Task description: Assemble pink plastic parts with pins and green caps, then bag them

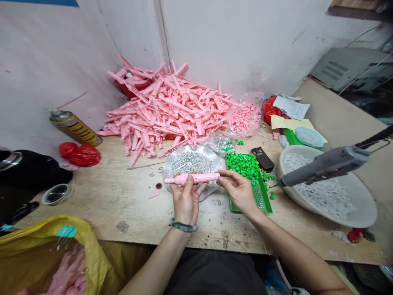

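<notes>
Your left fingers (pixel 188 182) hold the pink tube (pixel 206 178); your right fingers (pixel 229 174) pinch its end. Beneath them sits a silvery dish (pixel 211 189), rightward a green basket (pixel 261 197), beyond them heaped pink parts (pixel 184 108).

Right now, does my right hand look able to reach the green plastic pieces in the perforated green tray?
Likely yes: your right hand is close and the green pieces lie mostly uncovered, though its fingers are on the pink plastic tube.
</notes>
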Available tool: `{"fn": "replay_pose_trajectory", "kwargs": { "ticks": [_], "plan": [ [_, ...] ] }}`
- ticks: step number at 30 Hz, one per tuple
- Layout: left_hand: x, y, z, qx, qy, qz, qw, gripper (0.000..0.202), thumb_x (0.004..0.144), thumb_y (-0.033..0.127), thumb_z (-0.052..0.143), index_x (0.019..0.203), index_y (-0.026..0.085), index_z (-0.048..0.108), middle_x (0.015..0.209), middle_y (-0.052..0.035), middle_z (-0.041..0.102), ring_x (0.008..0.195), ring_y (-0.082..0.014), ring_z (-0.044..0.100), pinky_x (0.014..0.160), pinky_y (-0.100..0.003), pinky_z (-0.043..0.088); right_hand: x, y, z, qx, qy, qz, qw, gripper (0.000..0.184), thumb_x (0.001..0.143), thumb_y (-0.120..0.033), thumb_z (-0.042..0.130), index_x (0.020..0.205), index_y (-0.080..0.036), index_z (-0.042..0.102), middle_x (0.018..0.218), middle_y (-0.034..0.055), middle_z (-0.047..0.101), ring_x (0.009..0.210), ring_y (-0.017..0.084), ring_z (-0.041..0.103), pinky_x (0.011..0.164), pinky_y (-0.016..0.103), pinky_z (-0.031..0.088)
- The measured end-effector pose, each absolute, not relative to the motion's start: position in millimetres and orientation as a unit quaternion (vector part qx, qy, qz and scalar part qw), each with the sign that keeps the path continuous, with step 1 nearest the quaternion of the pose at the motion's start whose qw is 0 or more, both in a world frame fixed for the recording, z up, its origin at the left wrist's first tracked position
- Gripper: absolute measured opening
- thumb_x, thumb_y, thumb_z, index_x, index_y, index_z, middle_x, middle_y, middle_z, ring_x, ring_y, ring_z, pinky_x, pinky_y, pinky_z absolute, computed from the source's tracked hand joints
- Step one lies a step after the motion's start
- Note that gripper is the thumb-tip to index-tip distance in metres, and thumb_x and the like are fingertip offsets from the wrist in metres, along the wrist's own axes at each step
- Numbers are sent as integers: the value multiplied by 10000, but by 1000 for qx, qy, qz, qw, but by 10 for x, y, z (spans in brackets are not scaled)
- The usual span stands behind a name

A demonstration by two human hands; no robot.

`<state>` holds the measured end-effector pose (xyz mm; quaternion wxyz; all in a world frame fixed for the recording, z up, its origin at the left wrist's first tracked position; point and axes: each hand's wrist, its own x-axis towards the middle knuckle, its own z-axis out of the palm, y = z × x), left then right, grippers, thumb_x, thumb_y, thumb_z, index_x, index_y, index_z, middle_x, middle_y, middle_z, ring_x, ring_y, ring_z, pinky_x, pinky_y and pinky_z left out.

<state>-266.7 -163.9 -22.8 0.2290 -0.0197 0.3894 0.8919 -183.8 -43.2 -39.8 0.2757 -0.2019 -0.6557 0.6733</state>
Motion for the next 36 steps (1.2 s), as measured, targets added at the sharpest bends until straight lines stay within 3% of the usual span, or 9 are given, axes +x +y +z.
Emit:
{"fn": "replay_pose_trajectory", "kwargs": {
  "ticks": [5, 8, 11, 14, 17, 20, 26, 32, 36],
  "plan": [
    [-2566, -1609, -151, 7, 437, 892, 117, 557, 755, 221, 752, 1110, 358, 345, 1192, 9, 605, 1074, -209, 663, 848, -367, 577, -1920, -406, -405, -165, -749, 588, 257, 322, 901, -361, 587, 1166, -214, 694, 1183, 73, 685, 1017, 223, 671, 918, 398, 562],
    [-2536, -1600, -173, 27, 447, 879, 166, 545, 760, 259, 757, 1113, 326, 347, 1139, -20, 622, 1055, -224, 668, 828, -379, 586, -2322, 127, -350, -188, -861, 424, 209, 363, 911, -235, 505, 1241, -190, 650, 1198, 92, 679, 1095, 238, 630, 990, 418, 488],
    [-2458, -1626, -186, 42, 446, 857, 255, 526, 790, 294, 734, 1150, 303, 350, 1082, -39, 634, 1040, -254, 676, 826, -440, 587, -2774, 860, -257, -346, -896, 142, 241, 615, 826, -99, 543, 1432, -91, 439, 1494, 205, 394, 1389, 308, 344, 1135, 477, 268],
    [-2386, -1691, -166, 38, 450, 842, 294, 560, 788, 290, 737, 1190, 302, 347, 1086, -45, 633, 1037, -271, 679, 834, -469, 582, -2990, 1413, -182, -384, -914, 19, 126, 484, 856, -185, 569, 1322, -59, 547, 1521, 242, 324, 1435, 349, 217, 1146, 522, 154],
    [-2382, -1751, -155, 30, 453, 838, 302, 569, 779, 302, 746, 1189, 299, 351, 1102, -53, 634, 1054, -289, 673, 830, -473, 584, -2968, 1640, -165, -343, -937, 12, 60, 266, 875, -192, 547, 1073, -96, 697, 1250, 202, 623, 1271, 287, 480, 1117, 424, 234],
    [-2413, -1761, -180, 17, 450, 836, 313, 599, 758, 320, 765, 1191, 297, 351, 1079, -54, 645, 1056, -301, 673, 803, -468, 593, -2852, 1645, -193, -349, -935, 4, 62, 291, 900, -200, 499, 1091, -92, 691, 1096, 217, 684, 1101, 273, 602, 1005, 374, 358],
    [-2409, -1700, -211, 21, 449, 823, 347, 592, 746, 305, 775, 1181, 298, 374, 1063, -39, 647, 1047, -290, 676, 797, -451, 596, -2531, 1436, -239, -338, -939, 11, 59, 352, 852, -395, 591, 1015, -106, 709, 1003, 207, 705, 1003, 297, 635, 884, 348, 425],
    [-2471, -1646, -252, -3, 415, 819, 395, 545, 774, 224, 746, 1199, 301, 414, 1034, -30, 650, 1031, -273, 680, 834, -487, 584, -2052, 1223, -207, -284, -947, 50, 141, 414, 858, -266, 523, 1249, -151, 598, 1205, 109, 640, 1108, 236, 566, 937, 312, 420],
    [-2569, -1594, -315, -47, 390, 814, 429, 391, 795, 168, 700, 1114, 220, 479, 1123, -106, 660, 951, -242, 697, 855, -461, 580, -1800, 1119, -329, -309, -931, 36, 190, 290, 851, -216, 516, 1088, -171, 677, 1049, 101, 648, 1016, 252, 557, 906, 355, 427]
  ]
}}
